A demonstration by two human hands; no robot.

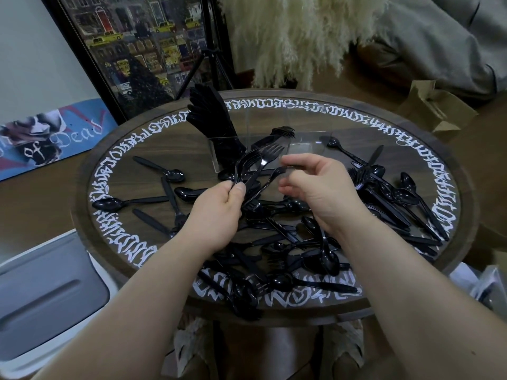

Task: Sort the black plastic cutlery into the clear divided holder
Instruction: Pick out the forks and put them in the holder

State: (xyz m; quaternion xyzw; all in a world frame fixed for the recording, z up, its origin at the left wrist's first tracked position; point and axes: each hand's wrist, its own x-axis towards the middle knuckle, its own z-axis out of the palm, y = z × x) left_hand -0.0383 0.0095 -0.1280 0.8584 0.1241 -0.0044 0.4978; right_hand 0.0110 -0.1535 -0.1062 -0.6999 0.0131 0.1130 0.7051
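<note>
- Table (115, 171): round, fills mid frame, white script round the rim; I dumped everything here so it's all within reach.
- Cutlery (384, 198): loose black spoons, forks, knives; thickest centre to right + bottom centre, a few spoons strewn at left.
- Holder (248, 124): clear, upper centre, just beyond my hands. Left section packed w/ upright pieces, probably knives but can't tell; a few fork heads poke up in the mid section; right section looks bare.
- Right hand (318, 193): centre, fingers loosely curled, gripping nothing I can make out; fingertips blurred. It hovers beside the forks, prob. to square them up.
- Left hand (219, 209): thumb + fingers pinch the forks by their handles.
- Forks (260, 163): bunched, tines up toward the holder, so they'd drop in together.
</note>
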